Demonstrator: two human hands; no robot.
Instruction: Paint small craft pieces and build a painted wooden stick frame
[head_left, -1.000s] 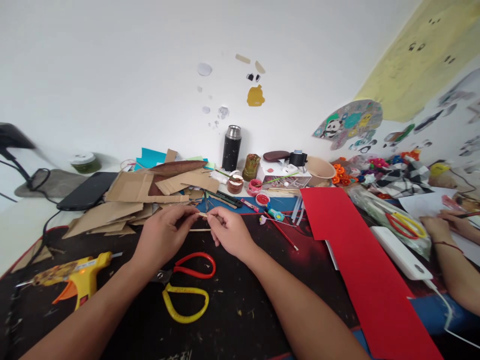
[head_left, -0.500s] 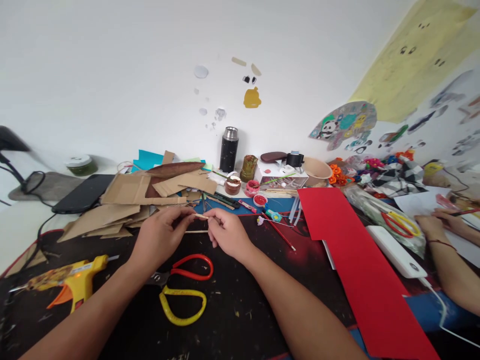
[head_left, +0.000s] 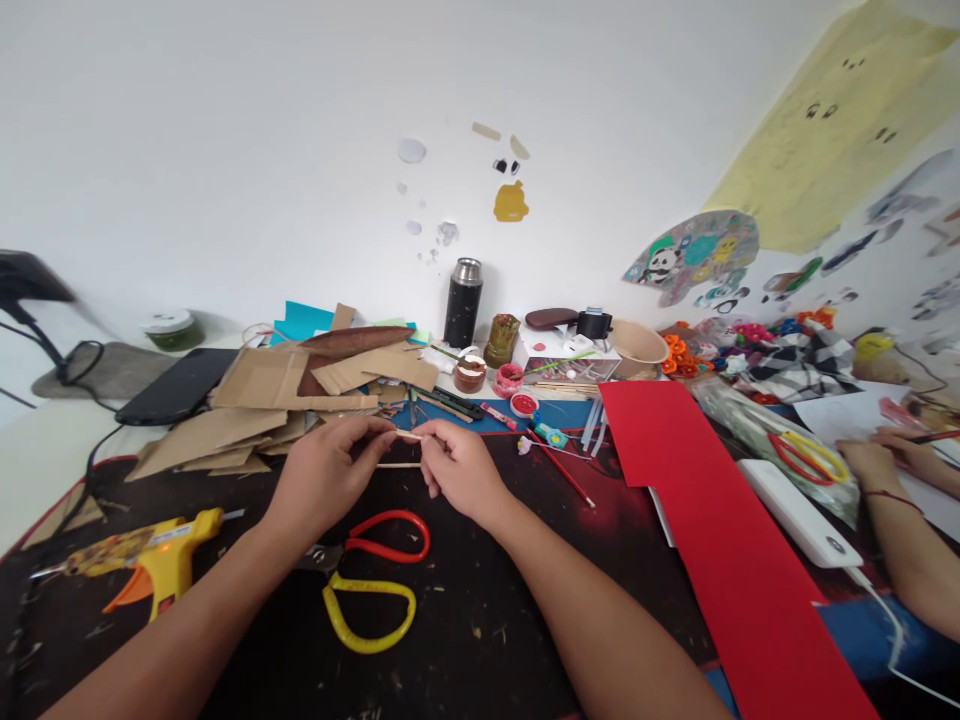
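Note:
Between my two hands, above the dark mat (head_left: 517, 620), is a short thin wooden stick (head_left: 408, 435). My left hand (head_left: 330, 470) pinches its left end between thumb and fingers. The right end is pinched by my right hand (head_left: 461, 468). A second pale stick (head_left: 397, 465) lies on the mat just below, partly hidden by my hands. Scissors with one red and one yellow handle (head_left: 369, 612) lie nearer to me, their blades partly covered by my left forearm. To the left rests a yellow glue gun (head_left: 169, 555), also partly behind that forearm.
Cardboard pieces (head_left: 255, 380) are heaped behind my left hand. A black flask (head_left: 463, 305), paint pots (head_left: 508, 378) and a pencil (head_left: 566, 472) stand or lie further back. Red card (head_left: 697, 520) and a white power bank (head_left: 799, 515) lie right. Another person's forearm (head_left: 900, 525) is at far right.
The whole view has shifted slightly, so things appear a little further right and lower. Both hands keep their pinch on the short stick, with hardly any other movement.

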